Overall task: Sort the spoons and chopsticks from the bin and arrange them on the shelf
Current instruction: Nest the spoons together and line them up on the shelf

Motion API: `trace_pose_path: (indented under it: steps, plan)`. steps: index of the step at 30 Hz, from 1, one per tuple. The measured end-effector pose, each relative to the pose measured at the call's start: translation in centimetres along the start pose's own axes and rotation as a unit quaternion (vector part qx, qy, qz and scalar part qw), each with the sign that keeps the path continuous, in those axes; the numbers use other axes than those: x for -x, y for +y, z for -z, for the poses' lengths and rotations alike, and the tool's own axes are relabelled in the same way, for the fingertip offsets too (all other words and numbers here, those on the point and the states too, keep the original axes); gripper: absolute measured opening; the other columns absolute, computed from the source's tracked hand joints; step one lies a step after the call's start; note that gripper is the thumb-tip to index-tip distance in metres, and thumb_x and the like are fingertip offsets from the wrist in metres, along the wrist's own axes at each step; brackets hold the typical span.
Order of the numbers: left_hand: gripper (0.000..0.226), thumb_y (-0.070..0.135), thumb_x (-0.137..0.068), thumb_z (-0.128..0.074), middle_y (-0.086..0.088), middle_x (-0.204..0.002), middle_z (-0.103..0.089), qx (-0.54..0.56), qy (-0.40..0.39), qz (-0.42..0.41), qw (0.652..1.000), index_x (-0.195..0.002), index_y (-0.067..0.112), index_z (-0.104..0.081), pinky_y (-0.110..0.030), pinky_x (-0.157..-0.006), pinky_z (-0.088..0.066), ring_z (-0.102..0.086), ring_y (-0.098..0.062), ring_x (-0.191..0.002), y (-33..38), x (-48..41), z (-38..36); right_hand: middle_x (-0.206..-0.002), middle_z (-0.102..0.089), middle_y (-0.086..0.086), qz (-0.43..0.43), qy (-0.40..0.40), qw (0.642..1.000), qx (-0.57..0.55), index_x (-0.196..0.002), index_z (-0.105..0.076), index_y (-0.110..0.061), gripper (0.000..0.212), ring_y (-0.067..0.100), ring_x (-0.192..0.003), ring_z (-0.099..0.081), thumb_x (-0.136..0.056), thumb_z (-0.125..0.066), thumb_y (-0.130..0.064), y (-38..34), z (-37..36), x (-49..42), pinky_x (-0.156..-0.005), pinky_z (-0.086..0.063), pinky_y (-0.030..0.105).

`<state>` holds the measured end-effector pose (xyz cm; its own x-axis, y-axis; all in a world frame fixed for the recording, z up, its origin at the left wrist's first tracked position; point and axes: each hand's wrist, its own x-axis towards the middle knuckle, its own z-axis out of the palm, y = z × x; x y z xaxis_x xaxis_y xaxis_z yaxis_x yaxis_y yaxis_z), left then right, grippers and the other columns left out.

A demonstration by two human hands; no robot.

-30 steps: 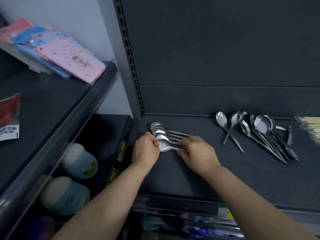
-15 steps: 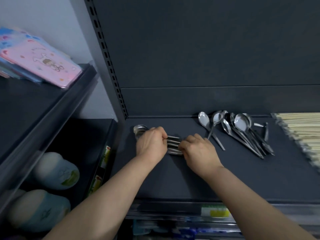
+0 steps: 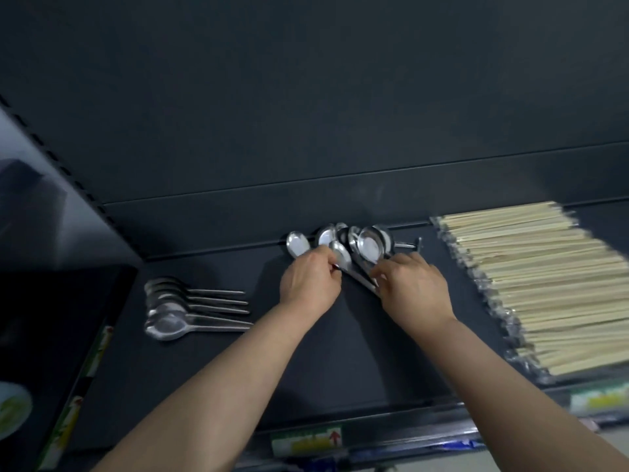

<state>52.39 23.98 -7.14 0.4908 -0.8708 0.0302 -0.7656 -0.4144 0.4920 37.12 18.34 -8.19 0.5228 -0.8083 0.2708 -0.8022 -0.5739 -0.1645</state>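
Head view: dark shelf (image 3: 340,352); loose spoons (image 3: 369,247) heaped at back centre, handles gripped in curled fingers of left hand (image 3: 309,284) and of right hand (image 3: 413,289); aligned spoons (image 3: 170,310) in a row at left, bowls leftward, well apart from both hands; wrapped chopsticks (image 3: 544,284) stacked at right.

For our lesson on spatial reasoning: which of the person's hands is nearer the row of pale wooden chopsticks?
Right. The right hand sits just left of the pale wooden chopsticks; the left hand lies farther left, across the steel spoon pile.
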Motion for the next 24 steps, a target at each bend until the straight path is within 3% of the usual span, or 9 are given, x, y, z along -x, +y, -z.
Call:
trace_pose_path:
  steps: [4,8,12,14,20,24]
  plan:
    - [0.029,0.024,-0.093,-0.053,-0.01,-0.121,-0.056,-0.012,0.035,0.054,0.998,-0.118,0.01,-0.054,-0.037,-0.079,-0.046,-0.057,-0.031,-0.109,2.8,-2.3,-1.5,-0.092,-0.067,-0.001,-0.005,-0.016,1.0,-0.02,-0.097,-0.073,-0.027,0.026,0.026,-0.095,-0.057,-0.081,-0.059,-0.013,3.6,0.4,-0.5,-0.069,-0.046,0.033]
    - [0.024,0.014,-0.094,-0.049,-0.012,-0.114,-0.066,-0.028,0.014,0.116,0.993,-0.114,0.008,-0.06,-0.034,-0.074,-0.044,-0.06,-0.033,-0.105,3.3,-3.8,-2.3,-0.105,-0.065,-0.005,0.009,-0.056,0.997,-0.06,-0.106,-0.069,-0.029,0.028,0.021,-0.104,-0.053,-0.084,-0.057,-0.017,5.6,0.4,-1.3,-0.075,-0.045,0.031]
    - [0.021,0.011,-0.097,-0.047,-0.01,-0.107,-0.069,0.021,0.05,0.103,0.993,-0.111,0.008,-0.064,-0.03,-0.074,-0.043,-0.061,-0.029,-0.102,3.8,-3.6,-2.2,-0.11,-0.064,-0.009,0.012,-0.079,0.992,-0.094,-0.111,-0.066,-0.032,0.029,0.017,-0.107,-0.053,-0.087,-0.055,-0.019,6.7,-0.2,-1.8,-0.075,-0.045,0.028]
    - [0.019,0.014,-0.098,-0.05,-0.008,-0.107,-0.07,0.059,0.051,0.084,0.993,-0.11,0.009,-0.064,-0.031,-0.081,-0.046,-0.062,-0.026,-0.104,4.4,-4.0,-2.4,-0.111,-0.063,-0.01,0.015,-0.086,0.99,-0.106,-0.112,-0.066,-0.033,0.028,0.016,-0.109,-0.054,-0.09,-0.053,-0.021,7.0,-0.3,-1.9,-0.076,-0.046,0.028]
    - [0.03,0.021,-0.097,-0.054,-0.007,-0.119,-0.066,0.027,-0.025,0.083,0.996,-0.126,0.015,-0.058,-0.036,-0.095,-0.047,-0.059,-0.027,-0.113,6.5,-6.5,-3.8,-0.109,-0.063,-0.005,0.016,-0.116,0.984,-0.135,-0.11,-0.066,-0.031,0.027,0.019,-0.109,-0.056,-0.09,-0.051,-0.021,8.0,-0.2,-2.4,-0.078,-0.047,0.03]
    - [0.019,0.021,-0.096,-0.055,-0.01,-0.102,-0.071,0.0,-0.035,0.1,0.994,-0.102,0.009,-0.068,-0.039,-0.085,-0.053,-0.065,-0.03,-0.096,6.6,-7.2,-3.9,-0.111,-0.063,-0.002,0.03,-0.15,0.978,-0.144,-0.112,-0.065,-0.028,0.028,0.02,-0.109,-0.055,-0.091,-0.05,-0.02,8.3,0.0,-2.5,-0.081,-0.051,0.032]
